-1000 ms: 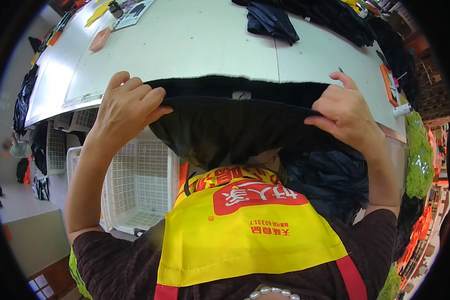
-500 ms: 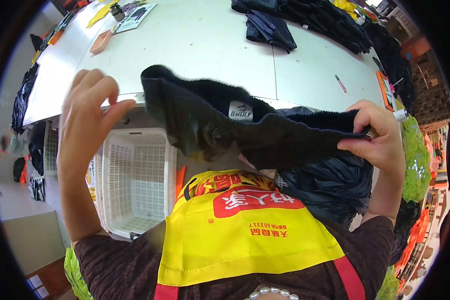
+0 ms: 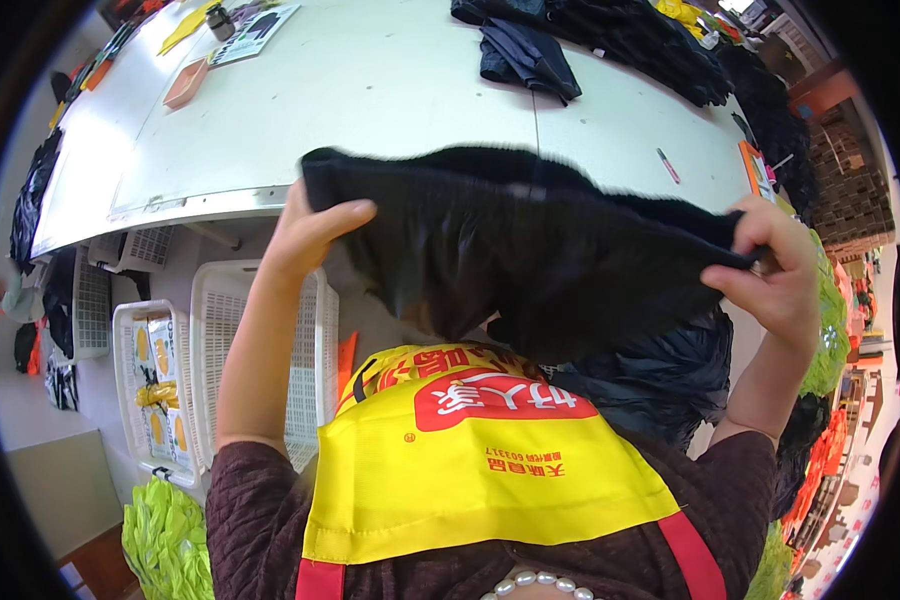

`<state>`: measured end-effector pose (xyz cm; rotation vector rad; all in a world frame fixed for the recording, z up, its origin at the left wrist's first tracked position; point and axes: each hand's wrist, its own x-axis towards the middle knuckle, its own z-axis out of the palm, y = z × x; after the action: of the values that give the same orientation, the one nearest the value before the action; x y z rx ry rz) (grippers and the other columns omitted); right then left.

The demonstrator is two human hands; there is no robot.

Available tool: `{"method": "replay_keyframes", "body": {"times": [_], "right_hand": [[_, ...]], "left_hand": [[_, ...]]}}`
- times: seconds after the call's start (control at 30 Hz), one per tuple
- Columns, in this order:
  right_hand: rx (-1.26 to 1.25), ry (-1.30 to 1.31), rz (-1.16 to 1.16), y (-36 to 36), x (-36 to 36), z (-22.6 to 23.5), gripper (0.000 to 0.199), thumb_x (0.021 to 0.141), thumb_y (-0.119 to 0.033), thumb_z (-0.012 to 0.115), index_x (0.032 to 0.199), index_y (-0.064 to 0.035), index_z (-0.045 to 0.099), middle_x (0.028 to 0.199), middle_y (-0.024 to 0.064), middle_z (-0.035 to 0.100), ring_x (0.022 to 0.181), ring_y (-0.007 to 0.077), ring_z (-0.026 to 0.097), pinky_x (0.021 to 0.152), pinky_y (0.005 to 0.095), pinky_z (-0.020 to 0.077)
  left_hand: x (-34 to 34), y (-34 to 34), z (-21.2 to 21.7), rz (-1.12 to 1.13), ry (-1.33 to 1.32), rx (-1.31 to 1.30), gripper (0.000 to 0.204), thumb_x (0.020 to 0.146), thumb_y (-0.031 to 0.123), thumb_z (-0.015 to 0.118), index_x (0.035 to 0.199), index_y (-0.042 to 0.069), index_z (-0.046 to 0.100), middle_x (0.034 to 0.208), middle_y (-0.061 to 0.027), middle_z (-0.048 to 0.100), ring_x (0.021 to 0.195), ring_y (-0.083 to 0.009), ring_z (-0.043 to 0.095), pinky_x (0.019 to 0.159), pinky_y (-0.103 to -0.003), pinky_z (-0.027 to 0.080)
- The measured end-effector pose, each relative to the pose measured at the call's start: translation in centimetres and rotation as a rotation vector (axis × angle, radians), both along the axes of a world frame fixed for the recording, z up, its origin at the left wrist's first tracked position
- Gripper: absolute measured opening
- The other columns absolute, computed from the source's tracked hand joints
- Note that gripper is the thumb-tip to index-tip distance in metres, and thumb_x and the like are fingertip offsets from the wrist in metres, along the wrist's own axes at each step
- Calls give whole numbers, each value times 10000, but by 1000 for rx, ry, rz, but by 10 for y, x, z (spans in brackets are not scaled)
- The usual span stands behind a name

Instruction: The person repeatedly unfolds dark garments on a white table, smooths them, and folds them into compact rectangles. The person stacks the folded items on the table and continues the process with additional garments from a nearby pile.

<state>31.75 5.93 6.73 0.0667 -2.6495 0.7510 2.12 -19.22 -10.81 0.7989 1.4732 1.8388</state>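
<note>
A pair of black pants (image 3: 530,265) with a gathered elastic waistband hangs stretched out in front of me. My left hand (image 3: 315,232) grips the left end of the waistband, thumb on the near side and the fingers mostly hidden behind the cloth. At the other end, my right hand (image 3: 778,262) pinches the waistband between thumb and fingers. The waist opening faces up, and the cloth drops toward my yellow apron (image 3: 490,500). Motion blurs the waistband's middle, so its label is barely visible.
A white table (image 3: 370,90) lies ahead, bearing folded black clothes (image 3: 530,60), a pink tray (image 3: 186,83) and a pen (image 3: 668,166). White plastic baskets (image 3: 202,290) stand below on the left. Black cloth (image 3: 660,375) is heaped at the lower right, beside lime-green bundles (image 3: 832,310).
My left hand has moved right and taken hold of the waistband's left end. The pants are now spread between both hands, with the label turned mostly out of sight.
</note>
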Motion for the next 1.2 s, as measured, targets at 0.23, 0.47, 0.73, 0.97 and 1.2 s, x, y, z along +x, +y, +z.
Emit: {"method": "replay_keyframes", "body": {"times": [0.23,0.47,0.73,0.97,1.2], "right_hand": [[319,-77,-256,95,-71,-50,245,773,-217,623,842,-29,480,704,78,486,650,159,468,600,263,393],[-284,191,-193,9,-119,-63,326,858,-212,589,1144,-63,536,935,6,580,746,57,531,654,182,430],[-69,-81,-80,-40,-122,-63,564,746,-160,698,1242,-26,467,1129,94,559,989,141,549,858,262,430],[-258,-29,148,12,-110,-47,509,775,-85,599,1266,-24,479,1071,96,597,886,93,551,786,207,421],[-202,226,119,49,-95,-30,647,783,-264,666,1284,50,405,1189,164,542,1105,191,535,965,279,411]], "left_hand": [[-22,47,19,193,-4,-222,449,702,257,719,999,-48,575,879,-121,635,786,-200,624,735,-311,505],[44,66,62,346,-429,233,340,763,199,671,1009,-17,579,899,-105,643,815,-194,627,740,-297,504],[137,84,20,75,244,272,519,718,18,629,1176,-11,387,1123,-189,459,1018,-269,514,870,-326,418],[70,15,-88,584,201,-31,162,854,155,580,851,2,633,798,-99,631,721,-132,575,654,-273,459],[58,37,-216,118,-560,-511,817,847,701,258,895,-2,672,836,-121,652,916,-236,582,862,-355,408]]}}
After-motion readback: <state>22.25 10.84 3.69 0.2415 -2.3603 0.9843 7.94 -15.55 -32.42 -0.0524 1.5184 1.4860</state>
